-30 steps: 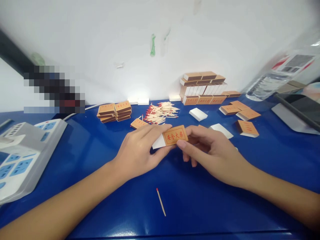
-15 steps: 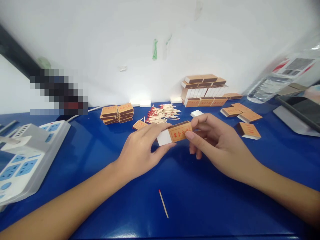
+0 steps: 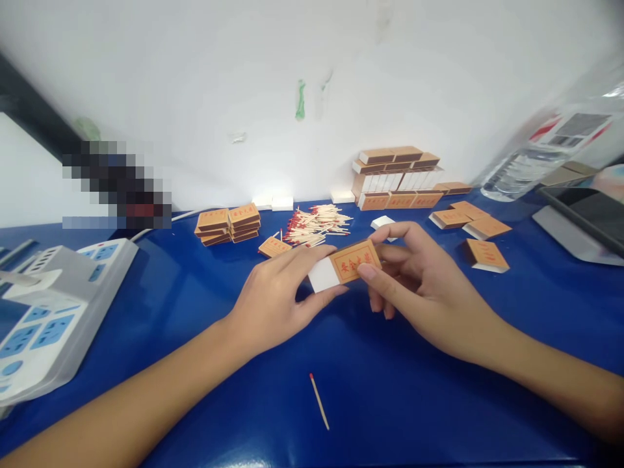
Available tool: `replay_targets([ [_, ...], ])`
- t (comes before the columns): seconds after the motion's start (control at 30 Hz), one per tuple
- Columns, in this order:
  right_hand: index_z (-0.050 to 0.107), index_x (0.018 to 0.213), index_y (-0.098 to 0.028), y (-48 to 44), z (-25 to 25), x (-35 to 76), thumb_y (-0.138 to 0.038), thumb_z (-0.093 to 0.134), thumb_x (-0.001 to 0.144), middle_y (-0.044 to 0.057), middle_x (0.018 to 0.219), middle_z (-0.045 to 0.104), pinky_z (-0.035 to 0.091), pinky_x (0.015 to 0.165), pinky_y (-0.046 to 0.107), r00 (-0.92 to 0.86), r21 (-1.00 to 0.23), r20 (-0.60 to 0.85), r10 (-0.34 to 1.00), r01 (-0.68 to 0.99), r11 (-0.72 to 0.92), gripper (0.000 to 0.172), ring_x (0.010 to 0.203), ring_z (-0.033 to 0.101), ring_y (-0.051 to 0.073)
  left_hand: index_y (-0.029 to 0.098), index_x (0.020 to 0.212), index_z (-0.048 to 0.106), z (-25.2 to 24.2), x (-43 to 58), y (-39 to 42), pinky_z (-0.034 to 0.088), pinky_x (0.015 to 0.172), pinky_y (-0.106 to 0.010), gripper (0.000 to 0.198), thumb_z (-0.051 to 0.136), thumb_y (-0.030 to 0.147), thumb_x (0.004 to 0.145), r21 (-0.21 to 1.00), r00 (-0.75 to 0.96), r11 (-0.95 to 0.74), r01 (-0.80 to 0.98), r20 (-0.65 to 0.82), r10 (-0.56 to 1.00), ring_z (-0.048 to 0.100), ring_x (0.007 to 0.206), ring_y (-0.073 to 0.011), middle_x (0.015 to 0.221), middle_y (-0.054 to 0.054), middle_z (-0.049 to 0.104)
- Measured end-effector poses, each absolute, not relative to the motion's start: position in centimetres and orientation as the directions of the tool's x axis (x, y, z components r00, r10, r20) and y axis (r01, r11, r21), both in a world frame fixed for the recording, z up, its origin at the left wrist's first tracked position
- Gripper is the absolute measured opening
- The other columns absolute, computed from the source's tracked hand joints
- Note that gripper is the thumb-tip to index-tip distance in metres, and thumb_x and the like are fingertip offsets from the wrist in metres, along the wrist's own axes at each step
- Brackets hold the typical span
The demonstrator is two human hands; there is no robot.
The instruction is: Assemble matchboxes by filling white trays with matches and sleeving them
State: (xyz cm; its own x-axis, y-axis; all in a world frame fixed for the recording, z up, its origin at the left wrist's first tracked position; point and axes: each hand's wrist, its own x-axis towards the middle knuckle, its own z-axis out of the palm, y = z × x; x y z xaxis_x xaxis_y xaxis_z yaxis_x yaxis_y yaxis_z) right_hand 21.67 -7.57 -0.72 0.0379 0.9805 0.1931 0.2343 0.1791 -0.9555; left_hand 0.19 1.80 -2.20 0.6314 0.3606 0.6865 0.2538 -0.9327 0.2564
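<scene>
Both hands hold one matchbox (image 3: 348, 261) above the blue table, its orange sleeve printed with red characters. The white inner tray (image 3: 324, 275) sticks out of the sleeve on the left. My left hand (image 3: 277, 299) grips that left end between thumb and fingers. On the right end, my right hand (image 3: 424, 286) pinches the sleeve, thumb on the printed face and fingers behind. A single red-tipped match (image 3: 319, 402) lies on the table in front of me. Behind the hands is a heap of loose matches (image 3: 316, 224).
Matchbox stacks stand at back left (image 3: 228, 221) and against the wall (image 3: 397, 179). Several loose matchboxes (image 3: 486, 253) lie to the right, near a water bottle (image 3: 517, 169) and a phone (image 3: 589, 214). A power strip (image 3: 63, 312) occupies the left side.
The matchbox has tilted slightly, and its printed face shows a little more. My right thumb has shifted a bit left on the sleeve. Both hands keep their hold.
</scene>
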Motion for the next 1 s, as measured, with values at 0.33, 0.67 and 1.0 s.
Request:
replay_targets([
  [0.33, 0.05, 0.125, -0.027, -7.84, -0.41, 21.6, -0.048, 0.07, 0.101, 0.003, 0.098, 0.075, 0.056, 0.052, 0.03, 0.042, -0.919, 0.236, 0.971, 0.334, 0.209, 0.038, 0.063, 0.067, 0.016, 0.019, 0.136, 0.063, -1.91, 0.2, 1.51, 0.066, 0.091, -0.034, 0.042, 0.076, 0.028, 0.097, 0.293, 0.626, -0.922, 0.252, 0.677, 0.386, 0.079, 0.104, -0.0213, 0.121, -0.007, 0.08],
  [0.67, 0.056, 0.1, -0.028, -7.31, -0.92, 22.26, -0.015, 0.064, 0.094, 0.005, 0.112, 0.067, 0.06, 0.079, 0.037, -0.029, -0.785, 0.42, 0.907, 0.49, 0.379, 0.017, 0.103, 0.069, 0.023, 0.02, 0.129, 0.067, -2.02, 0.17, 1.91, 0.063, 0.096, -0.038, 0.038, 0.063, 0.007, 0.094, 0.33, 0.634, -0.918, 0.219, 0.667, 0.391, 0.074, 0.108, -0.0205, 0.118, -0.007, 0.077],
  [1.0, 0.054, 0.094, -0.027, -7.11, -1.12, 22.4, -0.011, 0.062, 0.093, 0.006, 0.114, 0.065, 0.06, 0.08, 0.036, -0.022, -0.727, 0.484, 0.875, 0.546, 0.416, 0.019, 0.102, 0.068, 0.022, 0.019, 0.13, 0.068, -1.9, 0.12, 2.11, 0.065, 0.091, -0.039, 0.051, 0.087, 0.041, 0.089, 0.359, 0.643, -0.902, 0.24, 0.637, 0.425, 0.077, 0.099, -0.0226, 0.117, -0.009, 0.079],
])
